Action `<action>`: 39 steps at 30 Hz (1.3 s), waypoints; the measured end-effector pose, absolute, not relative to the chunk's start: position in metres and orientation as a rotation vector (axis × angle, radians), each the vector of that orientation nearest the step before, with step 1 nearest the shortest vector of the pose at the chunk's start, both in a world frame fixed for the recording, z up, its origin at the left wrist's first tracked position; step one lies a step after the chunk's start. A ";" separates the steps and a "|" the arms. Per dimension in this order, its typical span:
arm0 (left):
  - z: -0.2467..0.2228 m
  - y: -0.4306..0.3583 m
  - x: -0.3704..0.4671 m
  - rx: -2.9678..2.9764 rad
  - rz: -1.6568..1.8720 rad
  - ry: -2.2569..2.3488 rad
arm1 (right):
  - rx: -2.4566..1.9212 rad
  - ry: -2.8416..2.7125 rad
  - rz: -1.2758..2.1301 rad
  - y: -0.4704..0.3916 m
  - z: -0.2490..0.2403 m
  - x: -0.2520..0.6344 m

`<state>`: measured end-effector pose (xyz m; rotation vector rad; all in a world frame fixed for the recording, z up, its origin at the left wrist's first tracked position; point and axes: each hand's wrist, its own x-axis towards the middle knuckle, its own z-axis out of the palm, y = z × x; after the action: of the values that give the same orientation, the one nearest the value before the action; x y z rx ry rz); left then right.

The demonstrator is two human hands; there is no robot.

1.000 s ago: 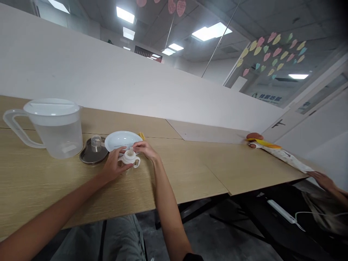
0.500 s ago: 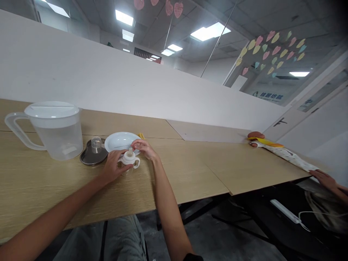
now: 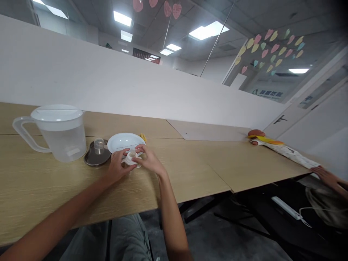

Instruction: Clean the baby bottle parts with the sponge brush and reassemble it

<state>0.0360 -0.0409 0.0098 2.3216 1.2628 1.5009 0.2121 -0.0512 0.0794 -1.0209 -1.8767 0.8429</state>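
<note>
Handled bottle (image 3: 128, 159) in the pinch of left hand (image 3: 117, 166) and right hand (image 3: 150, 161), pitcher label (image 3: 73, 152) illegible

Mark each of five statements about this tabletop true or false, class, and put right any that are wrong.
1. The left hand holds a white-topped bottle, with the right hand at its top. True.
2. The dark tray lies between the pitcher and the white dish. True.
3. The pitcher's lid is off. False: the lid is on it.
4. A clear cap stands in the dark tray. True.
5. Another person's hand shows at the far left. False: that hand is at the far right.
</note>
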 end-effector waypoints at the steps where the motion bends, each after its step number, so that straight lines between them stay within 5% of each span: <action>1: 0.010 -0.041 0.036 2.313 1.498 1.258 | -1.091 -1.838 0.777 -0.055 0.077 0.208; 7: 0.014 -0.043 0.037 2.301 1.434 1.241 | -1.546 -1.716 0.270 -0.077 0.066 0.176; 13: 0.010 -0.040 0.038 2.364 1.422 1.218 | -1.524 -1.527 0.174 -0.090 0.048 0.156; 21: 0.025 -0.040 0.006 2.758 1.439 1.041 | -1.418 -1.021 0.244 -0.131 0.003 0.155; 29: 0.020 0.010 -0.055 2.455 1.355 1.789 | -1.235 -0.859 0.347 -0.132 0.008 0.150; 39: 0.018 0.014 -0.062 2.409 1.060 2.070 | -1.148 -0.746 0.651 -0.130 -0.014 0.149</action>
<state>-0.0615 0.0144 0.0176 2.4087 2.0702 1.0600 0.1492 -0.1304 -0.0138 -1.1479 -0.7460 0.6514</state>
